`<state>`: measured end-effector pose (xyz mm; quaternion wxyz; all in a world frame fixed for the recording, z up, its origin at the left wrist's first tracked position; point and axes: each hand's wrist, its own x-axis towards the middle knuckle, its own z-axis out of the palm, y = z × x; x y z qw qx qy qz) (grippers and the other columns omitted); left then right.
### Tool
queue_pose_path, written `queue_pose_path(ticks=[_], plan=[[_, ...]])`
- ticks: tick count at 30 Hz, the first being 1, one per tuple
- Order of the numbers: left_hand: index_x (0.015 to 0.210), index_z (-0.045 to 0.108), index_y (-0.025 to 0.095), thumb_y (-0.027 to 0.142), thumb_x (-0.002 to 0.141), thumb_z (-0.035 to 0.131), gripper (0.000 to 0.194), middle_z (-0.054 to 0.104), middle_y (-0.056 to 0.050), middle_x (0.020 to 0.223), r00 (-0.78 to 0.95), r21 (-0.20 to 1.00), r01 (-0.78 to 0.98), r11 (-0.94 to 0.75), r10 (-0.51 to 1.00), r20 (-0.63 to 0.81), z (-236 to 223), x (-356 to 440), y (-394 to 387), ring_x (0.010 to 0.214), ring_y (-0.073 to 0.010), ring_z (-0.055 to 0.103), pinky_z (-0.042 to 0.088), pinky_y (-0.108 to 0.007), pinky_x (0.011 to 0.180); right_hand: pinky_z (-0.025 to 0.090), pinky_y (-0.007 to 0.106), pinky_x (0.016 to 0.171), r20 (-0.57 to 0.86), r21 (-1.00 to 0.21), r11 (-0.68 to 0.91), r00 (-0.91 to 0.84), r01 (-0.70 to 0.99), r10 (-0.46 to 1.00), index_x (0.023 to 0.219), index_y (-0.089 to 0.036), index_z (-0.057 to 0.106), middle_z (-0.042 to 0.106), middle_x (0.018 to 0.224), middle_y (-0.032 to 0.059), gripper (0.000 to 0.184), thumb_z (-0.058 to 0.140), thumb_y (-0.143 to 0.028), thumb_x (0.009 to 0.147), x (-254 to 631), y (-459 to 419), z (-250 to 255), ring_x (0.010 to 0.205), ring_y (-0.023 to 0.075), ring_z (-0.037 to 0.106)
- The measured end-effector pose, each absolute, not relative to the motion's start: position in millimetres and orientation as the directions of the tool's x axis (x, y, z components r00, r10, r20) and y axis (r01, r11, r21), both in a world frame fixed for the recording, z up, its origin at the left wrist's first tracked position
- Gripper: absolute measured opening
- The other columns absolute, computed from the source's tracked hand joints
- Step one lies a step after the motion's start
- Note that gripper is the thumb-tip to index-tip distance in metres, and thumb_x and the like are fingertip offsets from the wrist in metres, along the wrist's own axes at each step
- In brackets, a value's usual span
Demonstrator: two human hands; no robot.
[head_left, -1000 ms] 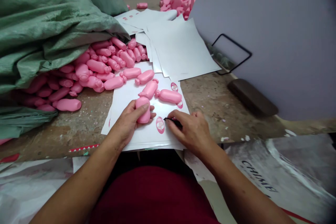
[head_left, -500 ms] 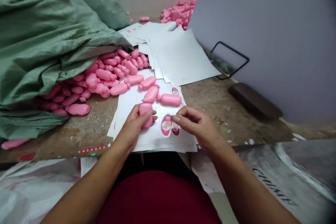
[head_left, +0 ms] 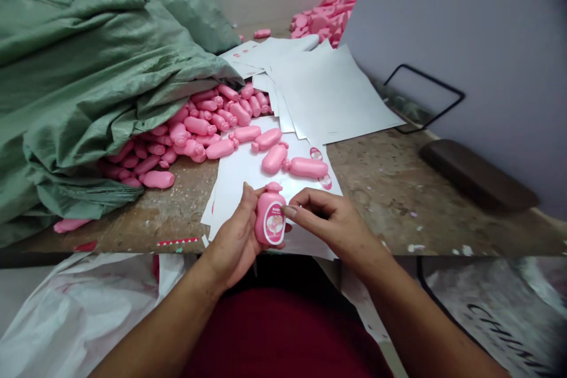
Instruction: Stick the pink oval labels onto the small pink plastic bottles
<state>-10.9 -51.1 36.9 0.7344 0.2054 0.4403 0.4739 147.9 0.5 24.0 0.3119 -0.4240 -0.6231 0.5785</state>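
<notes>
My left hand [head_left: 237, 236] grips a small pink plastic bottle [head_left: 269, 217] upright over the near edge of the table. An oval pink-and-white sticker [head_left: 274, 224] lies on the bottle's front. My right hand [head_left: 330, 221] has its fingertips pinched against the sticker's right edge and the bottle. Under both hands lies a white sticker sheet [head_left: 241, 174] with a couple of stickers left at its right side. Three loose pink bottles [head_left: 287, 162] lie on that sheet just beyond my hands.
A heap of pink bottles [head_left: 199, 124] spills from under a green woven sack [head_left: 88, 71] at left. Blank white sheets [head_left: 328, 94] fan out behind. More pink bottles [head_left: 328, 12] are piled far back. A grey board [head_left: 465, 41] stands at right, a dark block [head_left: 473, 174] lying beside it. White plastic bags [head_left: 66, 319] hang below the table edge.
My right hand peeled a sticker off the sheet and carried it onto the bottle. My left hand lifted the bottle off the sheet and stood it up toward me.
</notes>
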Motion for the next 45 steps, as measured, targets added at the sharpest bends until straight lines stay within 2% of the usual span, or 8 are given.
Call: queue_pose_path(ticks=[11,16,21,28,32,37,41,45], plan=[[0.129,0.057,0.024,0.074,0.086,0.049,0.066,0.067,-0.009,0.112,0.108,0.765,-0.461,0.450,0.884,-0.454,33.3,-10.9,-56.4,0.094,-0.0206,0.066,0.050,-0.026,0.067,0.042,0.029,0.062,-0.103,-0.975,-0.005,-0.428,0.224,0.898,0.070,-0.020,0.063,0.065,0.067,0.0003,0.032,0.067,-0.050,0.081,146.1,-1.9,15.8,0.064,0.0153,0.056],[0.128,0.056,0.026,0.044,0.091,0.063,0.042,0.063,-0.005,0.120,0.111,0.791,-0.420,0.444,0.891,-0.440,32.2,-12.6,-59.3,0.096,-0.0160,0.064,0.050,-0.022,0.068,0.039,0.028,0.059,-0.041,-0.930,0.110,-0.396,0.351,0.917,0.071,-0.021,0.065,0.065,0.064,-0.0009,0.030,0.062,-0.047,0.085,147.9,-4.6,17.7,0.059,0.0139,0.053],[0.131,0.054,0.025,0.026,0.085,0.071,0.049,0.062,-0.007,0.124,0.184,0.755,-0.446,0.480,0.875,-0.448,31.8,-13.5,-59.9,0.096,-0.0154,0.065,0.051,-0.024,0.075,0.034,0.029,0.059,0.200,-0.752,0.312,-0.250,0.580,0.947,0.072,-0.023,0.068,0.056,0.053,-0.0029,0.022,0.065,-0.042,0.084,151.9,-6.5,19.0,0.050,0.0130,0.048],[0.135,0.051,0.025,0.009,0.070,0.080,0.072,0.068,-0.007,0.110,0.152,0.733,-0.414,0.541,0.834,-0.530,37.1,-30.6,-70.3,0.099,-0.0170,0.068,0.051,-0.026,0.085,0.034,0.028,0.055,0.149,-0.875,0.212,-0.174,0.435,0.973,0.075,-0.022,0.063,0.049,0.055,-0.0043,0.026,0.064,-0.047,0.084,162.9,0.8,14.5,0.052,0.0124,0.044],[0.130,0.054,0.030,0.010,0.069,0.084,0.071,0.072,-0.001,0.105,-0.085,0.774,-0.330,0.541,0.799,-0.595,41.9,-77.8,-99.6,0.099,-0.0145,0.069,0.052,-0.021,0.087,0.034,0.028,0.052,0.099,-0.931,0.117,-0.070,0.345,0.993,0.078,-0.023,0.062,0.047,0.057,-0.0042,0.029,0.065,-0.051,0.084,182.2,9.1,10.4,0.052,0.0128,0.043],[0.113,0.061,0.020,0.036,0.090,0.066,0.028,0.073,-0.010,0.106,-0.204,0.698,-0.561,0.445,0.743,-0.637,51.2,-93.4,-113.0,0.083,-0.0175,0.071,0.058,-0.029,0.071,0.037,0.030,0.054,0.126,-0.921,0.177,-0.166,0.348,0.978,0.083,-0.025,0.065,0.055,0.064,-0.0012,0.029,0.063,-0.054,0.085,170.0,-1.1,9.9,0.057,0.0154,0.047],[0.111,0.062,0.018,0.042,0.102,0.040,0.034,0.074,-0.013,0.098,-0.125,0.614,-0.673,0.412,0.755,-0.643,50.2,-67.4,-95.4,0.076,-0.0174,0.071,0.056,-0.027,0.063,0.044,0.032,0.065,0.146,-0.901,0.294,-0.416,0.319,0.898,0.087,-0.025,0.067,0.069,0.077,0.0020,0.020,0.058,-0.043,0.090,140.4,-24.5,15.5,0.069,0.0188,0.060],[0.122,0.059,0.023,0.037,0.102,0.044,0.029,0.074,-0.009,0.095,-0.065,0.572,-0.706,0.418,0.765,-0.640,46.8,-45.8,-82.1,0.074,-0.0151,0.070,0.053,-0.024,0.062,0.047,0.031,0.068,0.123,-0.906,0.299,-0.490,0.300,0.863,0.088,-0.025,0.066,0.070,0.081,0.0016,0.017,0.054,-0.036,0.093,127.6,-37.1,16.9,0.073,0.0187,0.063]])
